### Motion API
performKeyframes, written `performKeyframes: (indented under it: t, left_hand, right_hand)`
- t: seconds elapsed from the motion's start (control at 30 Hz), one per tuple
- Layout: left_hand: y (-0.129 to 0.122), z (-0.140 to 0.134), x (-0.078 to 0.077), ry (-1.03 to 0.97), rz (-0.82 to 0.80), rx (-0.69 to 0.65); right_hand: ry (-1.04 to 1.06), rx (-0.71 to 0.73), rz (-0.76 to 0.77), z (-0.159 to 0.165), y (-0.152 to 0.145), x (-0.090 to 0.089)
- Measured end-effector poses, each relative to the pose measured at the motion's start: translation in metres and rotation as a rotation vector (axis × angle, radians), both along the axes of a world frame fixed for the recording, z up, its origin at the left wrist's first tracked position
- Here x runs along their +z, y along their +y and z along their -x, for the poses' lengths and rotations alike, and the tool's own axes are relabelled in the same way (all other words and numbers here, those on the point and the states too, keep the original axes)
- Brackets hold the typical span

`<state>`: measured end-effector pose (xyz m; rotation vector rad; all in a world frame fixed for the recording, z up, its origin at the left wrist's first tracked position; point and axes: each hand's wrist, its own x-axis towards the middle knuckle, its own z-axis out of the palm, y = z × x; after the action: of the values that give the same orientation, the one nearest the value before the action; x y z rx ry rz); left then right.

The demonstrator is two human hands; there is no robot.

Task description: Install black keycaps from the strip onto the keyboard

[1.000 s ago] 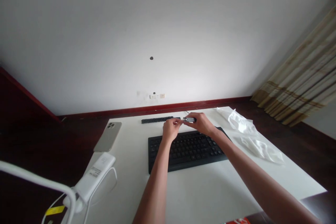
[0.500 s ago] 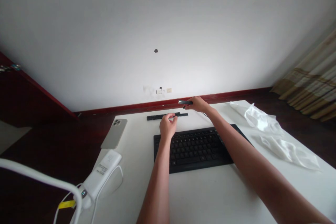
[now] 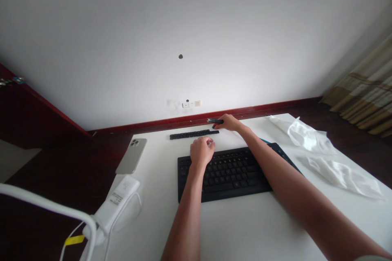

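Note:
A black keyboard point(image 3: 232, 173) lies on the white table, partly covered by both my forearms. My left hand point(image 3: 202, 150) is over its upper edge, fingers curled together; whatever they may hold is hidden. Beyond it, small black keycaps point(image 3: 192, 134) are lined up in a row. At the row's right end my right hand point(image 3: 231, 122) grips a dark pen-like tool point(image 3: 217, 121) with a shiny tip pointing left. Beneath the tool, its fingertips touch a small black piece point(image 3: 214, 127), which looks like a keycap.
On the left of the table point(image 3: 156, 195) lie a phone point(image 3: 132, 155) and a white power bank point(image 3: 116, 200) with a cable. A white bar point(image 3: 45, 204) crosses the lower left corner. Crumpled white plastic wraps point(image 3: 306, 134) lie on the right. A wall point(image 3: 245, 49) stands behind.
My left hand has drawn back from the keycap row toward the keyboard. My right hand, still gripping the dark tool, has come down to the row's right end.

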<state>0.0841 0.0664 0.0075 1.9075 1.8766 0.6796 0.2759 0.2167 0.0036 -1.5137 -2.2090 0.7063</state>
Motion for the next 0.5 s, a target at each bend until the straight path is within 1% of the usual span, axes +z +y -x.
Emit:
performKeyframes:
  t: [0.27,0.5]
  left_hand:
    - [0.000,0.000,0.006,-0.045,0.043,-0.006]
    - [-0.001,0.000,0.007,-0.017,0.047,-0.016]
  right_hand:
    - [0.034,-0.089,-0.010,-0.001,-0.001,-0.005]
    - [0.007,-0.078,-0.021,0.009,-0.003,-0.007]
